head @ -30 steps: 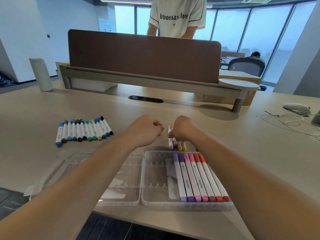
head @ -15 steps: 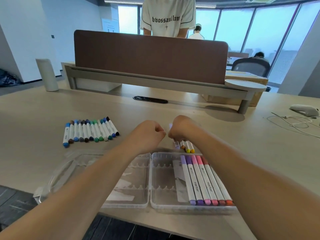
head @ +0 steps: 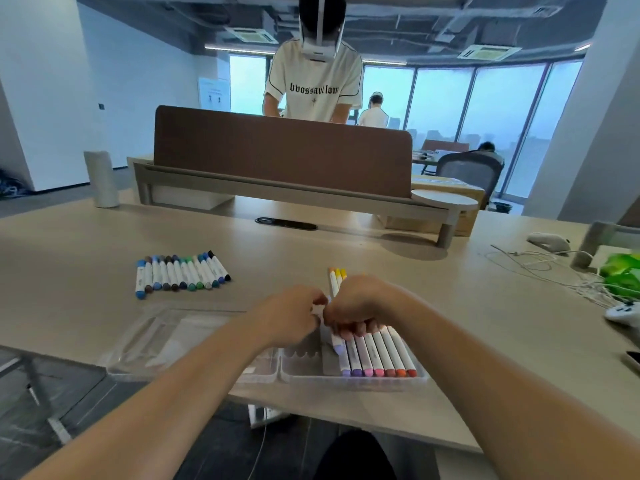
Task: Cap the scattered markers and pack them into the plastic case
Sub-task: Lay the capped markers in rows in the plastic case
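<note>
On the head camera, your right hand [head: 360, 306] has its fingers curled round a lavender marker [head: 337, 345]. The marker's near tip dips into the right half of the plastic case [head: 353, 385], just left of the packed markers [head: 379, 356]. Your left hand [head: 294, 317] has its fingertips bunched at the marker's far end, pinching either the marker or its cap; blur hides which.

- **Loose cap:** pressed at a slant, it may not seat, and it could pop off once packed.
- **Missed slot:** the tilted marker may come down across its purple neighbour.
- **Case near the edge:** it lies close to the near edge of the desk [head: 450, 306], so a hard push could slide or tip it.
- **Markers behind you:** your right knuckles are just beside the yellow and orange markers [head: 336, 276] on the far side, and drawing back carelessly could roll them.

The blue and green markers [head: 180, 274] lie well apart, far left.
</note>
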`<state>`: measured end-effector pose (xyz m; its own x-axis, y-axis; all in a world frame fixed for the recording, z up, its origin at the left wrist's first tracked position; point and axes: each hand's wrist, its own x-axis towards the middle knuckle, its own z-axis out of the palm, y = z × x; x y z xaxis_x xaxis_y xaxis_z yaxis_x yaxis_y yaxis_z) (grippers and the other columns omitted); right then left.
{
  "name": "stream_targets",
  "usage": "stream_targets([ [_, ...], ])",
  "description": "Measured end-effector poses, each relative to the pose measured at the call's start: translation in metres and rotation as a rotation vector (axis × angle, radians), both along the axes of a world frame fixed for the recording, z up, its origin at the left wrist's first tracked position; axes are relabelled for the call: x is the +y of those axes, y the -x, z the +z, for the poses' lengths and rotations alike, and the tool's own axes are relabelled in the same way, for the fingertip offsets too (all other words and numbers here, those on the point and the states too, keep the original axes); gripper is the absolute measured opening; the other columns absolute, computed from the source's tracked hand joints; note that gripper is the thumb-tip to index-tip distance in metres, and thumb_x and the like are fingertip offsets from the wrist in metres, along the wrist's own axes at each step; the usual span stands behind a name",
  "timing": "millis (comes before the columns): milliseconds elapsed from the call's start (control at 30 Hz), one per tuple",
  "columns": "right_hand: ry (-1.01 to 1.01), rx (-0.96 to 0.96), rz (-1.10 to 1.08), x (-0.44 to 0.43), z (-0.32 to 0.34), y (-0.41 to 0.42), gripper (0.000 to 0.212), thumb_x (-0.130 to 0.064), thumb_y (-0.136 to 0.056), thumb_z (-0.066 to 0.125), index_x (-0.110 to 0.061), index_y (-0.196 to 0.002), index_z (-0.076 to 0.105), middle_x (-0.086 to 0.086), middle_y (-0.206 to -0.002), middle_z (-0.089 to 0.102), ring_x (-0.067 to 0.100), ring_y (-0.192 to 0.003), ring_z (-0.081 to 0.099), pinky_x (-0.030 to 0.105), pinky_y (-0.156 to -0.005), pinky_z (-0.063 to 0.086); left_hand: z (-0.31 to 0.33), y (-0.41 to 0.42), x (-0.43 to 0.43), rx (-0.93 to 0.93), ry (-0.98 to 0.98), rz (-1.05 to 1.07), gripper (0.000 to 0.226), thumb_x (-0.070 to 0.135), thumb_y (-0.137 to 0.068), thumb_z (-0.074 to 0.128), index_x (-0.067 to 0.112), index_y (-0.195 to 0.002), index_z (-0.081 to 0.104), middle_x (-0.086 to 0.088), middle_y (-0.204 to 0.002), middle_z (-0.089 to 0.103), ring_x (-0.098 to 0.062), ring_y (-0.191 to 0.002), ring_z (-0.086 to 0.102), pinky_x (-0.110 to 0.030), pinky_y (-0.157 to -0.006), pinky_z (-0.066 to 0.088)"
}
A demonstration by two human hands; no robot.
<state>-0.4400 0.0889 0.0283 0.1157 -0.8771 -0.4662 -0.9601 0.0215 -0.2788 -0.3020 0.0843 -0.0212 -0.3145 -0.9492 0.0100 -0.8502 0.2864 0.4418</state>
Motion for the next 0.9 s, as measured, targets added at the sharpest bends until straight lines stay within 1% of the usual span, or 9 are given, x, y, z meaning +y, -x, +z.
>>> stream_targets([
  [67,0.012,0.008,0.013,0.007,-0.003,0.000,0.041,-0.023,-0.091,0.049,-0.012,-0.051,0.053,-0.002,-0.036,0.040,0.011,-0.028,0.030,0.019,-0.043,0.025,-0.001,0.003,0.009,-0.045,-0.028,-0.043,0.036,0.013,-0.090,0.051,0.027,-0.123,0.059,-0.004,-0.109,0.070,-0.019,-0.085,0.068,-0.035,-0.077,0.058],
  [200,0.097,0.026,0.024,0.012,-0.009,0.003,0.042,-0.023,-0.091,0.051,-0.013,-0.050,0.052,0.001,-0.041,0.043,0.015,-0.035,0.035,0.020,-0.041,0.030,-0.003,0.003,0.015,-0.058,-0.044,-0.130,0.029,0.009,-0.090,0.050,0.018,-0.115,0.064,-0.004,-0.109,0.064,-0.020,-0.089,0.061,-0.027,-0.070,0.046],
  [267,0.089,0.014,0.016,0.013,-0.010,0.006,0.042,-0.024,-0.092,0.052,-0.013,-0.051,0.051,0.000,-0.041,0.042,0.014,-0.036,0.035,0.020,-0.042,0.030,-0.003,0.003,0.016,-0.043,-0.050,-0.158,0.029,0.019,-0.094,0.053,0.019,-0.123,0.060,-0.002,-0.119,0.058,-0.020,-0.102,0.059,-0.028,-0.078,0.045],
  [333,0.065,-0.016,0.000,0.013,-0.011,0.010,0.041,-0.023,-0.093,0.054,-0.013,-0.054,0.051,-0.003,-0.036,0.041,0.011,-0.031,0.034,0.020,-0.041,0.028,-0.001,0.002,0.017,-0.086,-0.037,-0.197,0.046,0.035,-0.095,0.057,0.018,-0.137,0.050,0.002,-0.136,0.050,-0.019,-0.119,0.052,-0.031,-0.097,0.043],
  [400,0.051,-0.023,-0.005,0.011,-0.012,0.012,0.041,-0.023,-0.095,0.055,-0.013,-0.055,0.051,-0.004,-0.036,0.040,0.009,-0.029,0.034,0.019,-0.040,0.028,-0.001,0.001,0.018,-0.095,-0.063,-0.230,0.058,0.046,-0.091,0.061,0.022,-0.142,0.045,0.008,-0.142,0.045,-0.017,-0.124,0.048,-0.032,-0.103,0.039],
  [567,0.044,0.009,0.012,0.007,-0.014,0.012,0.044,-0.028,-0.096,0.057,-0.013,-0.055,0.053,-0.005,-0.035,0.041,0.009,-0.027,0.036,0.020,-0.041,0.031,-0.003,0.000,0.011,-0.084,-0.125,-0.231,0.061,0.054,-0.084,0.068,0.027,-0.136,0.051,0.006,-0.135,0.056,-0.016,-0.118,0.054,-0.038,-0.104,0.042],
  [667,0.043,0.039,0.027,0.004,-0.015,0.012,0.044,-0.031,-0.095,0.058,-0.014,-0.055,0.053,-0.004,-0.036,0.042,0.011,-0.033,0.039,0.021,-0.042,0.034,-0.001,0.002,0.012,-0.063,-0.130,-0.220,0.057,0.050,-0.082,0.072,0.026,-0.132,0.056,0.005,-0.127,0.063,-0.017,-0.112,0.058,-0.034,-0.098,0.045],
  [767,0.030,0.056,0.037,0.000,-0.016,0.011,0.043,-0.029,-0.095,0.060,-0.013,-0.055,0.052,-0.003,-0.036,0.043,0.011,-0.033,0.039,0.018,-0.040,0.033,-0.003,0.003,0.013,-0.040,-0.102,-0.206,0.057,0.046,-0.081,0.074,0.024,-0.131,0.058,0.004,-0.124,0.065,-0.017,-0.110,0.059,-0.031,-0.094,0.045],
  [900,-0.027,0.041,0.047,-0.005,-0.017,0.013,0.042,-0.027,-0.095,0.058,-0.012,-0.056,0.052,-0.001,-0.040,0.042,0.011,-0.032,0.036,0.015,-0.039,0.028,-0.003,0.002,0.010,-0.056,-0.106,-0.212,0.060,0.048,-0.079,0.075,0.022,-0.131,0.058,0.002,-0.125,0.064,-0.020,-0.109,0.061,-0.036,-0.093,0.050],
])
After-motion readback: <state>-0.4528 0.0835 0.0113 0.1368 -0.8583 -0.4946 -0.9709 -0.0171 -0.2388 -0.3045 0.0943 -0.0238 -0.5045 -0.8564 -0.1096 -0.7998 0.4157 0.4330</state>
